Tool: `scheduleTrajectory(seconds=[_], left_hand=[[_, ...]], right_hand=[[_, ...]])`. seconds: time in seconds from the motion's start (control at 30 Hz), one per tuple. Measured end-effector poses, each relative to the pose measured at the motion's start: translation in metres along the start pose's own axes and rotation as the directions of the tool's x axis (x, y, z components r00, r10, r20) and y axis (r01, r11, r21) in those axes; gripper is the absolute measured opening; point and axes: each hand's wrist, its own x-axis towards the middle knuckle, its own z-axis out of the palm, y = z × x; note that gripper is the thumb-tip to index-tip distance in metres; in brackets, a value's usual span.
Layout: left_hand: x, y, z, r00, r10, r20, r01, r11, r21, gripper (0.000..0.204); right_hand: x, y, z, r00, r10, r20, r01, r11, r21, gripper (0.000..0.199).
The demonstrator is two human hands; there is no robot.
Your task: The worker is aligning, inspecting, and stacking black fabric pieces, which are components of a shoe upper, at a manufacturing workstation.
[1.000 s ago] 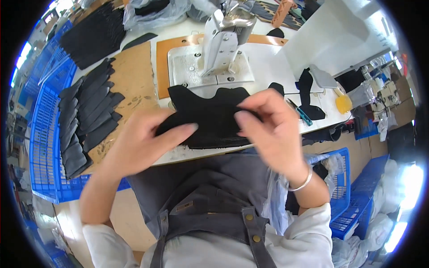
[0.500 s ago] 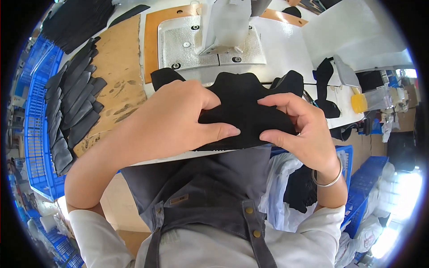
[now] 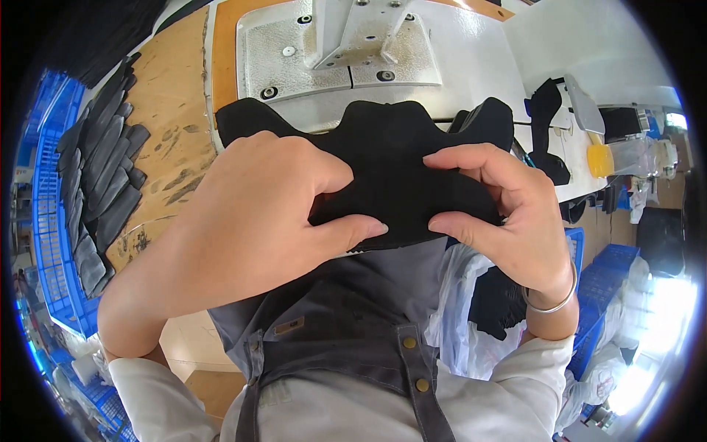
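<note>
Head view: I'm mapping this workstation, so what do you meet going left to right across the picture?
Blue crate → stack of dark cut pieces → left hand → black fabric piece → right hand → yellow object on the table's right end.

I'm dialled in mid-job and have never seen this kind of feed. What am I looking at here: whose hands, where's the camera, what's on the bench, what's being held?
The camera sits on the person's head and looks down through a fisheye lens, so straight edges bend. The left hand and right hand are the wearer's own. Together they pinch a shaped black fabric piece close to the chest. Behind it lies the metal plate of a sewing machine on a wooden table. A row of dark cut pieces lies at the left, beside blue crates.
</note>
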Motion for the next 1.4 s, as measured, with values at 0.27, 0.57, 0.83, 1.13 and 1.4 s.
scheduleTrajectory(seconds=[0.27,0.57,0.83,1.13,1.4], left_hand=[[0.000,-0.001,0.002,0.997,0.066,-0.047,-0.065,0.997,0.029,0.056],[-0.002,-0.003,0.004,0.995,0.084,-0.057,-0.081,0.995,0.061,0.051],[-0.007,-0.012,-0.013,0.999,0.010,0.031,-0.006,0.993,-0.120,0.030],[-0.011,-0.020,-0.010,0.997,0.071,-0.028,-0.073,0.994,-0.079,0.029],[-0.014,-0.021,-0.006,0.996,0.075,-0.051,-0.077,0.996,-0.046,0.027]], right_hand=[[0.002,0.000,0.000,1.000,0.002,0.008,-0.002,1.000,-0.021,0.048],[0.009,-0.006,0.008,0.978,-0.206,-0.018,0.198,0.958,-0.207,0.060],[0.016,-0.013,0.011,0.980,-0.199,-0.013,0.181,0.913,-0.365,0.072],[0.017,-0.011,0.014,0.984,-0.176,-0.025,0.152,0.908,-0.390,0.073],[0.018,-0.011,0.013,0.987,-0.157,-0.016,0.141,0.919,-0.368,0.074]])
